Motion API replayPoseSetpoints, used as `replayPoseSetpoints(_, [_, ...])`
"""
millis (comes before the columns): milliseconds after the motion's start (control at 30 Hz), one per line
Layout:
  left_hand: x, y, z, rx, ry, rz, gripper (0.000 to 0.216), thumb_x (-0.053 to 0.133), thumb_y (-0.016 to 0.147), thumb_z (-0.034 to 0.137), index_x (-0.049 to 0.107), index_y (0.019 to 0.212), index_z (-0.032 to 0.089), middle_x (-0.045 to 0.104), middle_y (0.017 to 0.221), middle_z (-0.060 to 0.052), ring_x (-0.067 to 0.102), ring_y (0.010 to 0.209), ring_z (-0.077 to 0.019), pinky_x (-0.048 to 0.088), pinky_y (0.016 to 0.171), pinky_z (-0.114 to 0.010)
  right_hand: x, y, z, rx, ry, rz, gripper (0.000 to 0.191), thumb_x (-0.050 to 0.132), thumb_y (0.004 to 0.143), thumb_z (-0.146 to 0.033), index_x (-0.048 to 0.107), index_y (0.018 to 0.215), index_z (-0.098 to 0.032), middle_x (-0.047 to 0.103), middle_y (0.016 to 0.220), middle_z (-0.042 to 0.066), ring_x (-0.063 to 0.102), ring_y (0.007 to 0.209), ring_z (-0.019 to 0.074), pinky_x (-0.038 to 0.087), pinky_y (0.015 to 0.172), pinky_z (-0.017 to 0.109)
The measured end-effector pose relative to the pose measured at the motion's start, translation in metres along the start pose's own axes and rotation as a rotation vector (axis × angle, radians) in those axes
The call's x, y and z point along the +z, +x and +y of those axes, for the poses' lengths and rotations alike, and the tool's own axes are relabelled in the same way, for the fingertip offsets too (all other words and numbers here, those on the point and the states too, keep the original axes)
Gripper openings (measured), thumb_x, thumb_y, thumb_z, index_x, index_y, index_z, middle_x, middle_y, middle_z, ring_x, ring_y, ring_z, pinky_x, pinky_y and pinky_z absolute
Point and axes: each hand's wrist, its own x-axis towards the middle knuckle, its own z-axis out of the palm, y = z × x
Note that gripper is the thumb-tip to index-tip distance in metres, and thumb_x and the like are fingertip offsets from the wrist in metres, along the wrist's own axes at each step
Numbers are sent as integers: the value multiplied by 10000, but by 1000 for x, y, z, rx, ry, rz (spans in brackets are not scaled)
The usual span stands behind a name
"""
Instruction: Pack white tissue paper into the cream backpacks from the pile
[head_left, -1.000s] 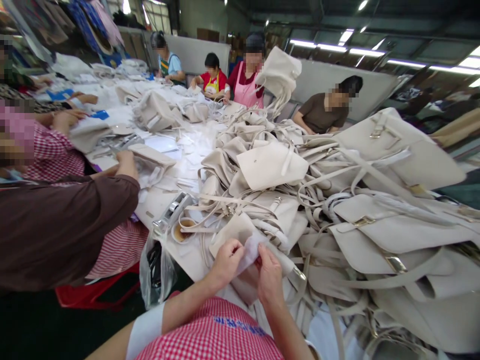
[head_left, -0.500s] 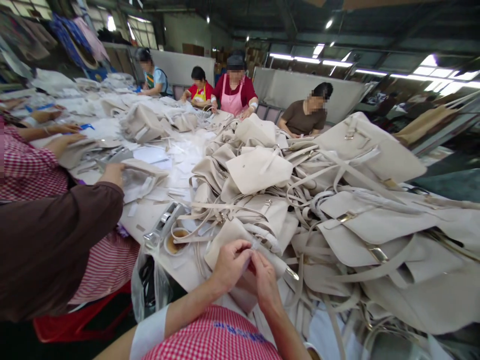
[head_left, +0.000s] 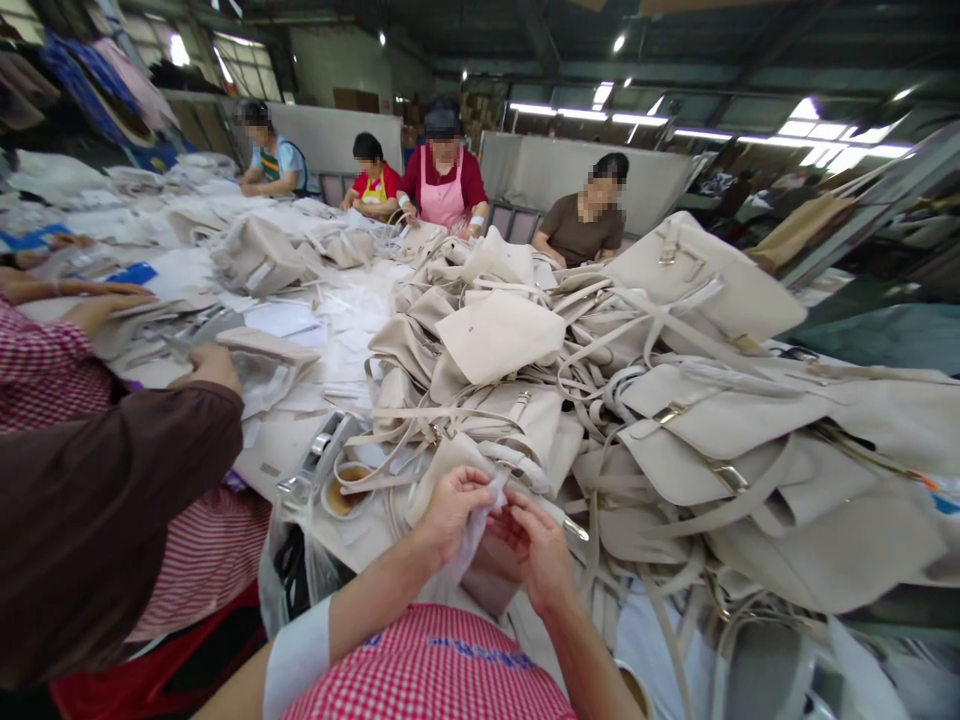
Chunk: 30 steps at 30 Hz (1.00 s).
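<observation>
My left hand (head_left: 454,510) is closed, its thumb and fingertips pinching a strip of thin white wrapping paper (head_left: 471,545) that hangs down. Close beside it, my right hand (head_left: 536,545) has its fingers curled, tips near the paper; what they pinch is hidden. Under both hands lies a beige handbag (head_left: 491,575), partly covered by them. Its wrapped handle (head_left: 521,465) runs just beyond my fingers, and a metal-tipped end (head_left: 575,528) sticks out to the right.
Beige handbags (head_left: 502,335) with straps are heaped ahead and to the right. Left of my hands stand a cup of brown liquid (head_left: 349,490) and a metal tape dispenser (head_left: 322,450). A co-worker's brown sleeve (head_left: 112,510) reaches in from the left. Several people sit across the table.
My hands have moved slightly apart. The white paper now hangs visibly from my left hand. The view has shifted a little to the right.
</observation>
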Motion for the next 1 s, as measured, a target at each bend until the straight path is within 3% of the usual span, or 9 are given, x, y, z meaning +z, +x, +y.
replayPoseSetpoints(133, [-1, 0, 3, -106, 3, -24, 442, 853, 499, 195, 522, 791, 171, 625, 587, 28, 595, 520, -112, 459, 503, -197, 3, 3, 9, -13, 51, 40, 365, 866, 581, -355, 789, 908, -213, 741, 751, 38, 655, 658, 197, 568, 663, 347])
replayPoseSetpoints(567, [-7, 4, 8, -220, 55, -84, 374, 831, 601, 222, 491, 750, 176, 611, 577, 25, 555, 452, -83, 412, 426, -158, 12, -3, 14, 9, 168, -35, 331, 855, 593, -349, 788, 890, -219, 727, 763, 20, 615, 646, 160, 536, 621, 285])
replayPoseSetpoints(700, [-6, 2, 3, -163, 127, -110, 459, 864, 554, 336, 480, 753, 183, 624, 581, 19, 565, 433, -98, 418, 395, -167, 18, -1, 13, 25, 184, 30, 357, 869, 561, -370, 751, 861, -216, 655, 640, -31, 528, 524, 127, 467, 510, 257])
replayPoseSetpoints(833, [-3, -1, -5, -13, 233, -100, 477, 838, 598, 440, 462, 765, 196, 584, 530, 57, 567, 411, -106, 427, 391, -172, 26, 0, 11, -1, 150, 5, 360, 847, 585, -445, 673, 787, -204, 516, 534, -78, 388, 437, 82, 354, 409, 211])
replayPoseSetpoints(933, [0, -7, -8, 60, 256, -51, 426, 819, 621, 406, 472, 740, 190, 563, 530, 78, 558, 419, -85, 443, 422, -166, 31, 0, 11, -47, 94, 34, 366, 825, 604, -464, 602, 733, -203, 476, 525, -90, 335, 417, 63, 274, 374, 190])
replayPoseSetpoints(1000, [1, -10, -8, 20, 188, -20, 410, 833, 585, 362, 503, 748, 181, 580, 555, 75, 564, 447, -86, 481, 457, -183, 32, 3, 13, -69, 78, 77, 374, 813, 611, -476, 569, 702, -207, 452, 504, -97, 317, 398, 58, 231, 355, 188])
